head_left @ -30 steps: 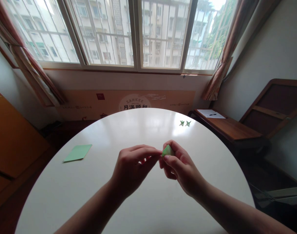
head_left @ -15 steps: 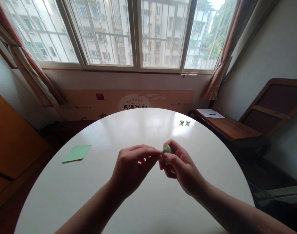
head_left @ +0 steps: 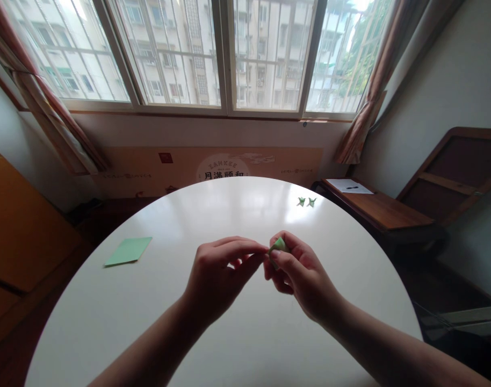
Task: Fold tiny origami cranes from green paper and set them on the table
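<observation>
A small folded piece of green paper [head_left: 278, 245] is pinched between both my hands above the middle of the round white table [head_left: 229, 333]. My left hand [head_left: 221, 274] grips its left tip with thumb and forefinger, the other fingers curled under. My right hand [head_left: 300, 277] wraps round its right side, and most of the paper is hidden behind those fingers. Both hands hover a little above the tabletop.
A stack of green paper squares [head_left: 128, 251] lies at the table's left. Two tiny green folded figures [head_left: 306, 202] sit at the far right edge. A wooden side table [head_left: 384, 210] with a sheet and pen stands right of the table, under the window.
The green paper shows less between my fingers than a second ago, as my right hand has closed further over it. Both hands stay in the same place.
</observation>
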Available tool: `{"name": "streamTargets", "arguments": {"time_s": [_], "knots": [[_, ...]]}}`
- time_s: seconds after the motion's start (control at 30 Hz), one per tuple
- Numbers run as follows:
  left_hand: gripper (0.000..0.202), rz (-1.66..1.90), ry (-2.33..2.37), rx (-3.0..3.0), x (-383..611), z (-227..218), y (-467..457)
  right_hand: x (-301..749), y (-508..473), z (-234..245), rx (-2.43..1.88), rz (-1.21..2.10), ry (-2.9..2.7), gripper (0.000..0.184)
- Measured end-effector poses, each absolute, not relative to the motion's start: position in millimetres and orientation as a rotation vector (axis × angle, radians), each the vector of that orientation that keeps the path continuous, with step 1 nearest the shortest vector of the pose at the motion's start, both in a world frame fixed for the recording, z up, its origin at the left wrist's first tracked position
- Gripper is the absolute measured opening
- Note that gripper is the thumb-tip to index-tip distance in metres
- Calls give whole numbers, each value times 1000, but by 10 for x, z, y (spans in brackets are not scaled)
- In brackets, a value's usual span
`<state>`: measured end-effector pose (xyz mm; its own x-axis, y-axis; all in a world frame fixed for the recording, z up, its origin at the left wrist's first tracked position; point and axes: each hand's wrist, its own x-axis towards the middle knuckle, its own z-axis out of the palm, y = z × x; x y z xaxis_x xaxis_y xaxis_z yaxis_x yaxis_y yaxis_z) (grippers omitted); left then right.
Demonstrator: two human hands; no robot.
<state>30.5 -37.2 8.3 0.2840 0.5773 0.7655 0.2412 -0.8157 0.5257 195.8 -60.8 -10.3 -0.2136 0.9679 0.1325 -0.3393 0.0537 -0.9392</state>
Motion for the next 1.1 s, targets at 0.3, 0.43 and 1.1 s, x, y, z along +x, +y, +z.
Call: {"name": "streamTargets", "arguments": {"time_s": [0.3, 0.43, 1.1], "knots": [[12, 1570, 837, 2217, 286, 91, -347, 1971, -614, -118, -761, 1433, -1132, 12], [14, 1505, 854, 2143, 280, 102, -347, 1977, -616, -122, -748, 1435, -1127, 11], [12, 1250, 982, 2019, 347, 87, -389, 1971, -555, -183, -717, 1212, -1290, 10]]}}
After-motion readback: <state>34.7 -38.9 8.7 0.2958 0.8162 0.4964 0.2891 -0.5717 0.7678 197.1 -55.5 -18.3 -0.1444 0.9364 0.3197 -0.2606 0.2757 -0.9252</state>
